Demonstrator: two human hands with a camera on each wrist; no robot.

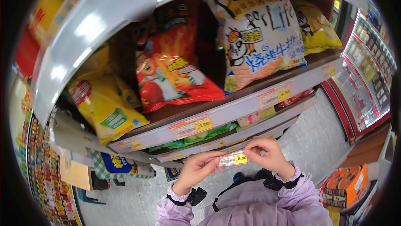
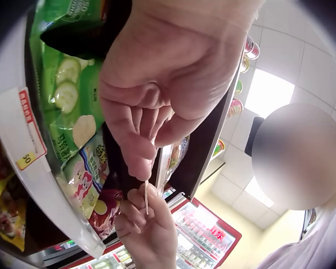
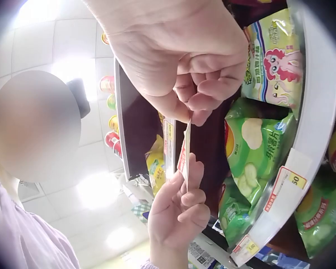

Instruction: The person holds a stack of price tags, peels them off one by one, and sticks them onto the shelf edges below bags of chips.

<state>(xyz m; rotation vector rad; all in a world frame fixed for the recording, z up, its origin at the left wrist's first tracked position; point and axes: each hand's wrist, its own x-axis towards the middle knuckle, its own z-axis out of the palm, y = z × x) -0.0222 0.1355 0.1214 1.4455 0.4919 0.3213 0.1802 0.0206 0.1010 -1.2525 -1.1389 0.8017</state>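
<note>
Between both hands is a small price tag (image 1: pixel 233 159) with a yellow part reading 8.00. My left hand (image 1: pixel 198 168) pinches its left end between thumb and fingers. At the other end, my right hand (image 1: pixel 269 154) pinches the tag by its yellow side. From the left wrist view the tag (image 2: pixel 146 197) shows nearly edge-on, spanning the fingertips of both hands. The right wrist view also shows the tag (image 3: pixel 185 148) as a thin strip. Both hands are in front of the shelf's lower tiers.
Snack bags fill the shelf ahead: a yellow bag (image 1: pixel 104 105), a red bag (image 1: pixel 179 67) and a white bag (image 1: pixel 263 38). Price labels (image 1: pixel 191 126) line the shelf edge. A lit fridge (image 1: pixel 365 75) stands at right, above an orange box (image 1: pixel 351 186). Stocked shelving (image 1: pixel 46 171) is at left.
</note>
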